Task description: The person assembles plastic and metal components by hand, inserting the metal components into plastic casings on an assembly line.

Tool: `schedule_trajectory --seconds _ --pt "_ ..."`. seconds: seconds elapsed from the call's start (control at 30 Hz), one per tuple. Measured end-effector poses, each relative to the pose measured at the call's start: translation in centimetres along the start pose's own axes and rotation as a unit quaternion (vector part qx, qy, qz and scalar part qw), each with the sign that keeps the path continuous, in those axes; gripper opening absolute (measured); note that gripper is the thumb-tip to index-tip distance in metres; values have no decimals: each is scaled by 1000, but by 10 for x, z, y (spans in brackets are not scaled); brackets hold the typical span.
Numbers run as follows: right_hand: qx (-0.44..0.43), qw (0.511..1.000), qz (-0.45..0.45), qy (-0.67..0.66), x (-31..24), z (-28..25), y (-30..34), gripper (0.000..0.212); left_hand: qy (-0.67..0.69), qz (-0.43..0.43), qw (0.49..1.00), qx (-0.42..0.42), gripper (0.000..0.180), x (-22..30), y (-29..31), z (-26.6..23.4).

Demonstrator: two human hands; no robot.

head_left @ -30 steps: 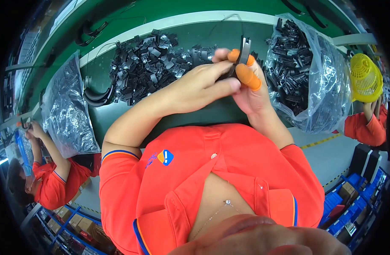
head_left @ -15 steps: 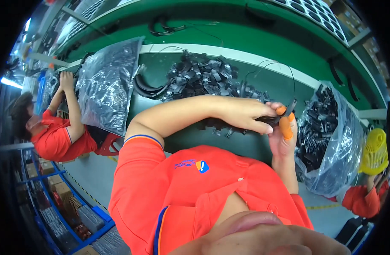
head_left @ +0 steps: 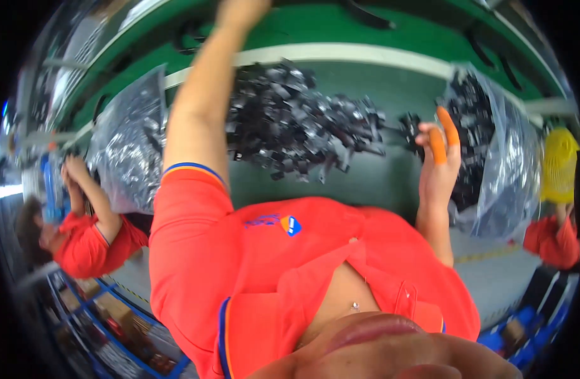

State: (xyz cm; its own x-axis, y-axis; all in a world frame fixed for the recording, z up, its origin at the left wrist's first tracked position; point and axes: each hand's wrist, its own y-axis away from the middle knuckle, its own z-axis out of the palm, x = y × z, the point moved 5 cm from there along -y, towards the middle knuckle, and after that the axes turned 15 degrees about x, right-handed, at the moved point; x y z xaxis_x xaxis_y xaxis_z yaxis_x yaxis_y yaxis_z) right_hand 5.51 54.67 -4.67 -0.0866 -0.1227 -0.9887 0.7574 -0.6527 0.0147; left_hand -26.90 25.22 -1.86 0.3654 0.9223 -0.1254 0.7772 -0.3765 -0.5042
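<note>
At twelve o'clock, these black plastic pieces (head_left: pixel 283 120) seem light, stiff and slippery, best taken by edges; my right fingers (head_left: pixel 449 126) are spread at two, my left hand's (head_left: pixel 243 11) too blurred to tell.

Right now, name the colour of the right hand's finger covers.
Orange finger covers, seen best in the head view.
</note>
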Motion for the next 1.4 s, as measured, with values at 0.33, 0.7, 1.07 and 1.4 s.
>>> schedule_trajectory --seconds 0.33,0.7,1.07,1.4 --pt "-170 869 -245 395 -2 27 -3 30 -112 -277 953 -50 50 -166 39 80" --pt "-157 841 -318 408 -2 17 -12 20 773 -292 518 220 25 -34 -2 -113" --pt "-113 988 -76 -75 -58 20 -2 15 863 -268 394 -169 39 165 150 -156" --pt "-196 977 40 -77 -39 49 18 21 871 -294 344 -189 32 190 174 -133"
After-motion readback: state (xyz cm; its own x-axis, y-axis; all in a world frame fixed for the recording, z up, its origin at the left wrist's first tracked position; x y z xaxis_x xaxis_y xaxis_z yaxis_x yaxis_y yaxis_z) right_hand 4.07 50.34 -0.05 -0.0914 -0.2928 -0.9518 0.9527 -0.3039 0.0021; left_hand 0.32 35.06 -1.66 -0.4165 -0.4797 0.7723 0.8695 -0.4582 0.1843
